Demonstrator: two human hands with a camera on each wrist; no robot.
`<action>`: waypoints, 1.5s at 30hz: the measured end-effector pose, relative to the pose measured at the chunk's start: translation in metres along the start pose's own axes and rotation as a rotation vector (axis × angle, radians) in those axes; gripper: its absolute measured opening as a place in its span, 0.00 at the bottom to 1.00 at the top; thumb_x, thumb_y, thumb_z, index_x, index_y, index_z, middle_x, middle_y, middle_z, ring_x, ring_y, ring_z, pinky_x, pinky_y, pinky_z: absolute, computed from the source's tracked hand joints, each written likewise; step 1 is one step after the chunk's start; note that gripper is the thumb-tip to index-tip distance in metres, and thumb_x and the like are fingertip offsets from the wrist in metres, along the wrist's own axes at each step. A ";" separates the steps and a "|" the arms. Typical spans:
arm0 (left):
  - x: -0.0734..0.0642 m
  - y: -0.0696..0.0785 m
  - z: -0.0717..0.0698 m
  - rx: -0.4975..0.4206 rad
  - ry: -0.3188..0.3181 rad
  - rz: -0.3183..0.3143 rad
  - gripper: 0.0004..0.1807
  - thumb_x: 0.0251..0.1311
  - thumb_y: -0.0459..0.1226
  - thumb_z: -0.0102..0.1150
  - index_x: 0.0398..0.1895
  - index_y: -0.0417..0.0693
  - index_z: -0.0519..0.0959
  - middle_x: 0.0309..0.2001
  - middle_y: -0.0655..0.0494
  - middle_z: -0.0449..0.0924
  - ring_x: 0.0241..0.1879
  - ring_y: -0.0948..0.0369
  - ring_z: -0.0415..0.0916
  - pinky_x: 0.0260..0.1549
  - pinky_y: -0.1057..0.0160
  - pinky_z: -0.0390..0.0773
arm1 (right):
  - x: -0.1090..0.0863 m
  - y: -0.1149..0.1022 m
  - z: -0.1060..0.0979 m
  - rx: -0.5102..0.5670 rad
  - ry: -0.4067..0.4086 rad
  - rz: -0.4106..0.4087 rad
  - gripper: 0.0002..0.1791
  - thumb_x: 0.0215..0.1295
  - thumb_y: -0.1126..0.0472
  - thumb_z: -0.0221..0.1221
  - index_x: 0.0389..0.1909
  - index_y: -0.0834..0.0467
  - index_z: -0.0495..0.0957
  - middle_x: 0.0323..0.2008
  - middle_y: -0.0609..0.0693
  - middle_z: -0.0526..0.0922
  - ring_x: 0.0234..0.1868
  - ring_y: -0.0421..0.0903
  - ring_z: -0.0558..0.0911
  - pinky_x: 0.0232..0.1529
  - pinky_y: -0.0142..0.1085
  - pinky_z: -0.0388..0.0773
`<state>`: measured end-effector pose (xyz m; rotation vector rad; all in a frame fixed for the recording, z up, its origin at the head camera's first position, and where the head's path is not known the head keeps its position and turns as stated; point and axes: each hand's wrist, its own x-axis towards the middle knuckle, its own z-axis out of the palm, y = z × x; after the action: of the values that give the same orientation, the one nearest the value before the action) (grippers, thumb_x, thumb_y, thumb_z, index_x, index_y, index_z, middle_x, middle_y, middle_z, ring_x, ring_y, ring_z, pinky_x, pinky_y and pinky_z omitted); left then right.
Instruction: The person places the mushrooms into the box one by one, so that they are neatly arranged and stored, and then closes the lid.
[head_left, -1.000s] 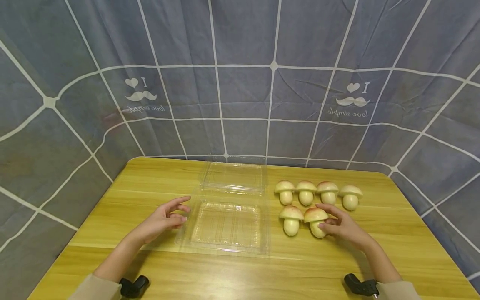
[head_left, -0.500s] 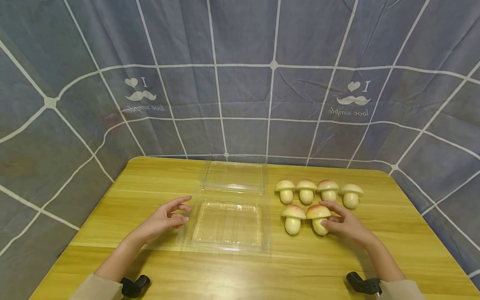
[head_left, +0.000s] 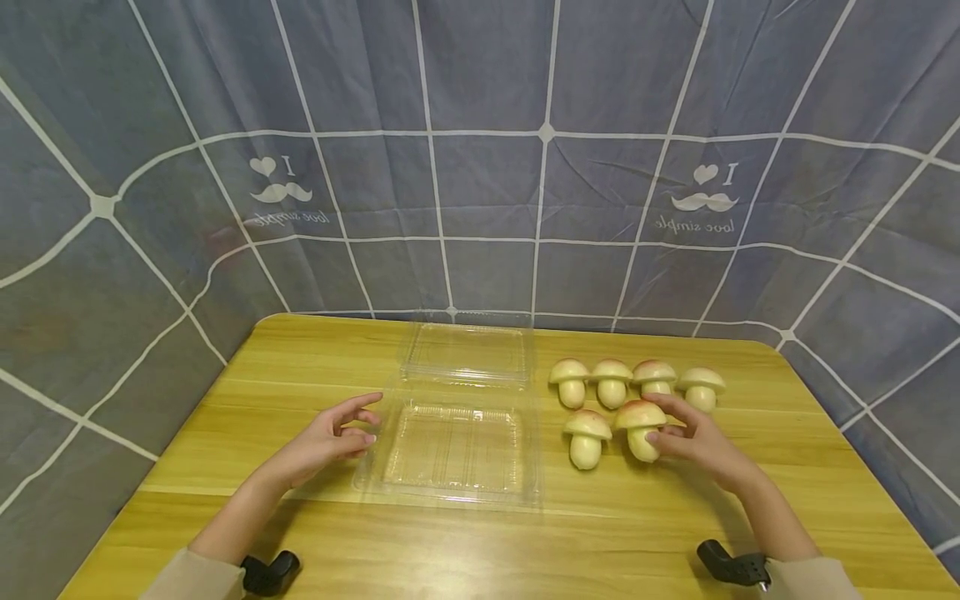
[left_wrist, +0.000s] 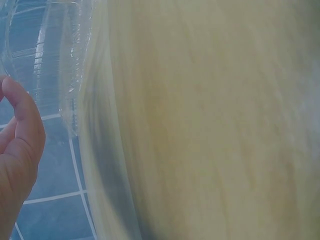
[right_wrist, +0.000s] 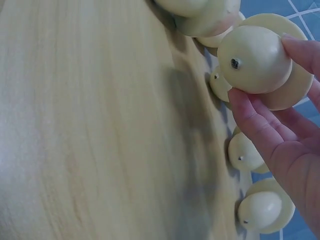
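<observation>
My right hand [head_left: 697,446] holds a toy-like mushroom [head_left: 641,429] with a reddish-topped cap and pale stem. In the right wrist view the fingers and thumb grip this mushroom [right_wrist: 255,60], its round stem end facing the camera, and it appears lifted off the table. Another mushroom [head_left: 587,442] lies just left of it. Behind them runs a row of several similar mushrooms [head_left: 572,385]. My left hand [head_left: 326,437] hovers with loosely bent fingers beside the left edge of a clear plastic clamshell box [head_left: 450,500], holding nothing. The box's lid [head_left: 468,352] lies folded back.
The wooden table [head_left: 450,558] has a grey curtain [head_left: 487,192] with white grid lines hanging behind and along its sides. A black strap device [head_left: 272,573] sits on the left wrist, and a matching device [head_left: 731,565] on the right.
My right hand has shifted slightly right and upward with the gripped mushroom, opening a wider gap to the mushroom on its left. My left hand and the box look the same.
</observation>
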<state>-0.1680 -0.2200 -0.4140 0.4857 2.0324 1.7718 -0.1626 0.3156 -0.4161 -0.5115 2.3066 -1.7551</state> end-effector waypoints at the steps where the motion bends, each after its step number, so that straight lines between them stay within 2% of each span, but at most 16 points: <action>1: 0.000 0.000 0.000 0.000 0.001 0.000 0.37 0.62 0.30 0.53 0.70 0.31 0.47 0.53 0.30 0.57 0.41 0.59 0.76 0.37 0.66 0.77 | 0.000 -0.001 -0.001 -0.006 0.000 -0.003 0.29 0.64 0.71 0.53 0.64 0.69 0.56 0.55 0.35 0.66 0.40 0.38 0.79 0.37 0.35 0.79; 7: 0.001 -0.002 -0.001 0.004 0.002 -0.002 0.38 0.62 0.30 0.54 0.70 0.31 0.47 0.53 0.30 0.58 0.41 0.59 0.76 0.37 0.66 0.77 | 0.001 -0.007 -0.003 -0.021 -0.008 0.008 0.30 0.64 0.70 0.54 0.65 0.69 0.55 0.56 0.33 0.65 0.39 0.37 0.79 0.37 0.37 0.79; 14: 0.001 -0.001 -0.001 0.009 0.007 -0.036 0.38 0.62 0.32 0.54 0.71 0.35 0.47 0.53 0.35 0.60 0.42 0.56 0.75 0.37 0.65 0.77 | 0.003 -0.015 -0.002 -0.050 -0.008 0.000 0.31 0.65 0.69 0.53 0.66 0.71 0.53 0.56 0.33 0.65 0.42 0.39 0.79 0.37 0.40 0.79; 19: 0.001 -0.002 -0.002 0.006 0.005 -0.040 0.38 0.63 0.33 0.54 0.71 0.35 0.47 0.55 0.33 0.59 0.43 0.55 0.75 0.38 0.65 0.77 | 0.006 -0.019 0.000 -0.042 -0.017 -0.014 0.31 0.65 0.69 0.53 0.66 0.71 0.53 0.57 0.34 0.65 0.44 0.39 0.79 0.36 0.40 0.80; 28: 0.000 -0.002 -0.002 0.009 -0.001 -0.034 0.38 0.63 0.32 0.54 0.71 0.34 0.46 0.54 0.32 0.58 0.41 0.58 0.75 0.38 0.66 0.77 | 0.011 -0.025 0.004 -0.036 -0.023 -0.039 0.29 0.64 0.70 0.53 0.65 0.70 0.55 0.55 0.36 0.68 0.42 0.40 0.79 0.35 0.42 0.79; 35: 0.000 0.001 -0.001 0.004 -0.003 -0.021 0.38 0.62 0.31 0.54 0.70 0.32 0.46 0.53 0.33 0.59 0.39 0.60 0.75 0.37 0.66 0.76 | 0.016 -0.032 0.007 -0.034 -0.019 -0.017 0.31 0.64 0.69 0.54 0.65 0.70 0.55 0.56 0.37 0.67 0.42 0.39 0.79 0.37 0.40 0.79; 41: -0.001 0.002 -0.001 0.011 -0.003 -0.019 0.38 0.62 0.31 0.54 0.70 0.32 0.47 0.53 0.32 0.59 0.40 0.60 0.75 0.37 0.66 0.76 | 0.019 -0.039 0.012 -0.022 -0.028 -0.012 0.32 0.65 0.69 0.54 0.67 0.69 0.54 0.58 0.40 0.63 0.44 0.39 0.78 0.38 0.40 0.79; 45: -0.001 0.003 0.000 0.011 -0.005 -0.025 0.38 0.62 0.32 0.54 0.70 0.32 0.47 0.53 0.31 0.58 0.40 0.59 0.75 0.37 0.66 0.76 | 0.022 -0.043 0.015 -0.017 -0.022 -0.016 0.31 0.65 0.69 0.54 0.67 0.69 0.54 0.61 0.49 0.60 0.43 0.39 0.78 0.37 0.38 0.78</action>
<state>-0.1675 -0.2205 -0.4114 0.4660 2.0370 1.7440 -0.1712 0.2837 -0.3779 -0.5507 2.3107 -1.7300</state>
